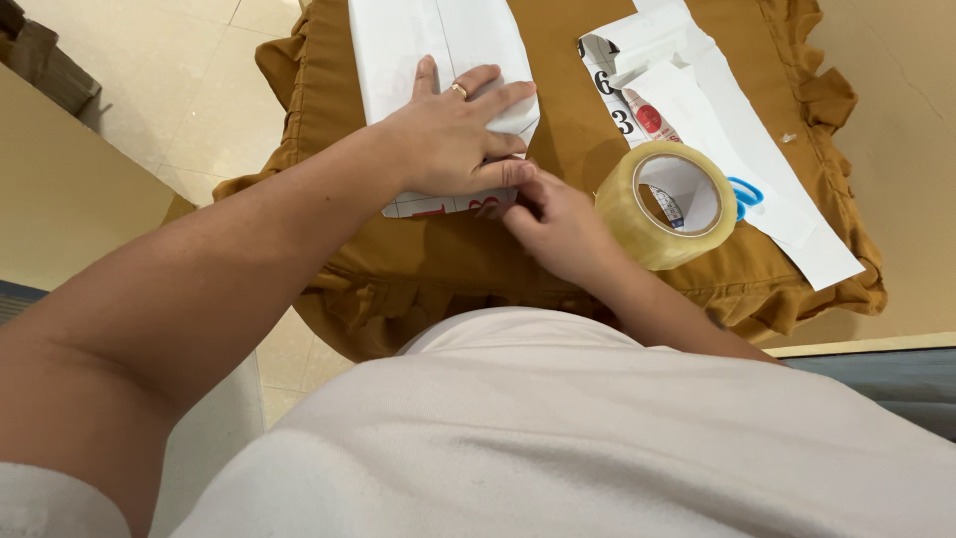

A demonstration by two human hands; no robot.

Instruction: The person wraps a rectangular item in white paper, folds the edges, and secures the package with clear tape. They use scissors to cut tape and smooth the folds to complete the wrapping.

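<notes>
We look down on a mustard-brown ruffled cushion (558,120) carrying everything. A folded white paper (418,50) runs lengthwise away from us, its near end pinned under our left hand (448,139) — fingers spread flat, grasping nothing. Our right hand (558,227) sits just nearer, fingertips pinched at the paper's edge; whether they hold anything is hidden. A clear tape roll (665,204) stands just right, blue scissor handles (745,194) half-hidden behind.

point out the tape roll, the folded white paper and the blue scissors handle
tape roll (665,204), head view, on its outer clear band
folded white paper (398,50), head view, on the flat upper part above the left hand
blue scissors handle (746,192), head view, on the blue loop behind the roll
</notes>
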